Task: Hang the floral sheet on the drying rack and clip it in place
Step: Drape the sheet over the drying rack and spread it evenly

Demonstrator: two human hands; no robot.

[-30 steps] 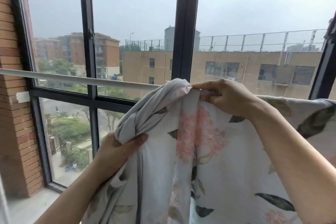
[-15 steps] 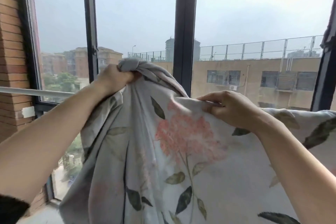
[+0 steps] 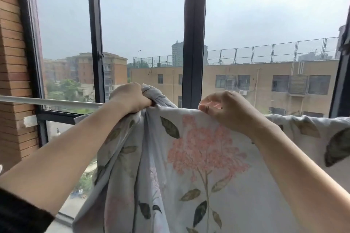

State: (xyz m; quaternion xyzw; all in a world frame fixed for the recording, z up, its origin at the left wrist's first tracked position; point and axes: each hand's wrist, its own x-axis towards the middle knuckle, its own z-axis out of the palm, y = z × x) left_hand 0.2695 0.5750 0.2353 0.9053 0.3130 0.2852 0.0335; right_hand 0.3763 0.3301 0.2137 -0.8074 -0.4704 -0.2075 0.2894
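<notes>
**Sheet gripped by both hands at the rod**

Sheet, pale grey with pink flower clusters and dark green leaves, hangs in front of the window and fills the lower middle and right of the view. Its top edge runs level with the white rod, which crosses the window from the brick wall on the left. Right of the hands the cloth lies draped over the rod and hides most of it there.

The left hand is closed in a fist around a bunched, twisted end of the sheet. Its fingers are curled tight together, and a knot of cloth sticks out above the knuckles. This hand sits at the height of the rod, where the bare rod ends behind the forearm. Whether the bunch rests on the rod cannot be told.

The right hand is just beside it, with a short stretch of taut top edge between the two. Its fingers are curled in, and thumb and fingertips pinch the fold of the sheet at its top edge.

A black sleeve shows at the lower left. The dark window frame stands upright behind the hands. Tan and brick buildings lie beyond the glass under a grey sky. A strip of pale tape sticks to the wall below the rod.
</notes>
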